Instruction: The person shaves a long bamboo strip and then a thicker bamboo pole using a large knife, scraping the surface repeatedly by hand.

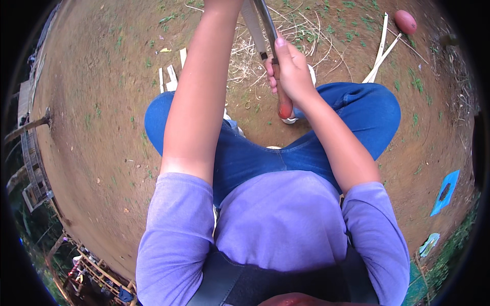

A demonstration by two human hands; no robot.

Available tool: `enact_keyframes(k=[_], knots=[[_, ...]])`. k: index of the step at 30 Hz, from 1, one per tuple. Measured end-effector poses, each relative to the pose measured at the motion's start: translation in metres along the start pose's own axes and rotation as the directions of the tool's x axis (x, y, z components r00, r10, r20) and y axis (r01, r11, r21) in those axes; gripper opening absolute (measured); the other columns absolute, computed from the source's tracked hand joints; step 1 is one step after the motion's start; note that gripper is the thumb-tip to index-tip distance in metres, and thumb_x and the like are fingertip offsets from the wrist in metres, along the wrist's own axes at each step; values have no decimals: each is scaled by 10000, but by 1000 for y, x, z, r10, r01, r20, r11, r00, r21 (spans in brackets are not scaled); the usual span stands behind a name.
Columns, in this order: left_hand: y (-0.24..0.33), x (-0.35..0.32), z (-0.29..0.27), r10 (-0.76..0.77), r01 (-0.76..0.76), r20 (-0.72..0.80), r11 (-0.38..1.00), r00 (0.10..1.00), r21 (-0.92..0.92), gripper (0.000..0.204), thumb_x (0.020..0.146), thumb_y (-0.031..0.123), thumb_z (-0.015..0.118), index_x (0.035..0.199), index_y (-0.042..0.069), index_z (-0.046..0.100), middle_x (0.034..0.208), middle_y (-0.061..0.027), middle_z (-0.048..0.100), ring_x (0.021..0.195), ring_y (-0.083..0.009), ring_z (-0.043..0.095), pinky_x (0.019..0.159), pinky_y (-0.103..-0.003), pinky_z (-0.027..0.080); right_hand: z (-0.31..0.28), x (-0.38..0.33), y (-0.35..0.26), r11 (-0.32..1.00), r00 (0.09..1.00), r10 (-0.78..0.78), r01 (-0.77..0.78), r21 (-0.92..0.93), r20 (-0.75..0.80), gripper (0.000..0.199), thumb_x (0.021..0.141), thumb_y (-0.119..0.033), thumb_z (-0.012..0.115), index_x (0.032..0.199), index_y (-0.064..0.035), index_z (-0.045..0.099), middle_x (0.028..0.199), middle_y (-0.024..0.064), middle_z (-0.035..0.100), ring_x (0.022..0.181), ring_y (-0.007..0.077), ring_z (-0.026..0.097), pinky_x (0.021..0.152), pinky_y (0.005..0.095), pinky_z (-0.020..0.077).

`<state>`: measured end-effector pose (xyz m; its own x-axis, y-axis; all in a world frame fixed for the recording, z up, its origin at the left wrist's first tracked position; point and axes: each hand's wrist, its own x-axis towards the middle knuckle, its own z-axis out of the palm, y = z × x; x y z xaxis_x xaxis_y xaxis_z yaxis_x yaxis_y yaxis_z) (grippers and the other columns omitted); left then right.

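My right hand (294,74) is closed round the brown wooden handle of a long-bladed knife (285,107), above the ground between my bent knees. The handle's rounded, reddish end sticks out below my fingers. Its dark metal blade runs up past the top edge, so the tip is hidden. Beside the blade lies a pale, flat strip (252,25) with a dark lower end; its kind I cannot make out. My left forearm (196,92) reaches up out of the picture, leaving the left hand unseen.
Thin pale shavings (250,64) litter the bare ground ahead. Split light-coloured strips (380,58) lie at right, others (172,76) at left. A reddish ball-like object (405,22) rests far right. Nearer on that side is a blue sheet (445,193). Wooden fencing (102,268) borders the left.
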<state>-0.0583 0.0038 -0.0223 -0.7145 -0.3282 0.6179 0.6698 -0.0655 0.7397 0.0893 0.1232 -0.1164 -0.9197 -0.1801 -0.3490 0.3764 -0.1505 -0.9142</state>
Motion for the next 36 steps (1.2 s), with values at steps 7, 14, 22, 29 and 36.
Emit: enact_keyframes(k=[7,14,22,29,36], knots=[[-3,2,-12,0,-4,-45,997,999,-72,265,1044,328,536,953,80,526,651,26,498,494,-42,462,439,-210,411,6,3,2,1000,1000,-7,7,-20,11,449,1044,-528,421,1039,-88,508,685,0,524,499,82,489,439,239,441],[-6,9,-14,54,-56,-89,998,995,-22,269,1036,332,550,933,85,518,646,26,496,485,-46,467,418,-218,404,9,5,1,996,996,85,-85,-26,-1,494,1065,-422,429,1497,-184,448,659,3,525,507,89,515,454,266,474],[0,-5,-10,22,-26,-78,998,997,-60,277,1034,327,555,916,77,525,633,26,497,466,-46,459,412,-213,394,3,8,27,996,996,72,-75,-48,-59,482,1060,-423,436,1484,-196,464,655,-4,518,492,81,501,440,254,458],[0,1,-12,18,-21,-71,999,997,-40,301,1032,345,554,915,71,525,622,27,492,461,-46,455,405,-217,387,-6,18,27,977,979,197,-200,-68,-51,500,1048,-493,442,1432,-178,495,669,-25,514,502,65,489,444,233,431],[-2,-1,-11,9,-13,-73,998,997,-64,303,1029,350,562,909,75,522,611,26,487,457,-46,453,404,-219,388,-8,12,40,979,979,196,-199,-38,-62,471,1043,-484,463,1372,-151,513,668,-21,508,507,65,493,439,230,439]])
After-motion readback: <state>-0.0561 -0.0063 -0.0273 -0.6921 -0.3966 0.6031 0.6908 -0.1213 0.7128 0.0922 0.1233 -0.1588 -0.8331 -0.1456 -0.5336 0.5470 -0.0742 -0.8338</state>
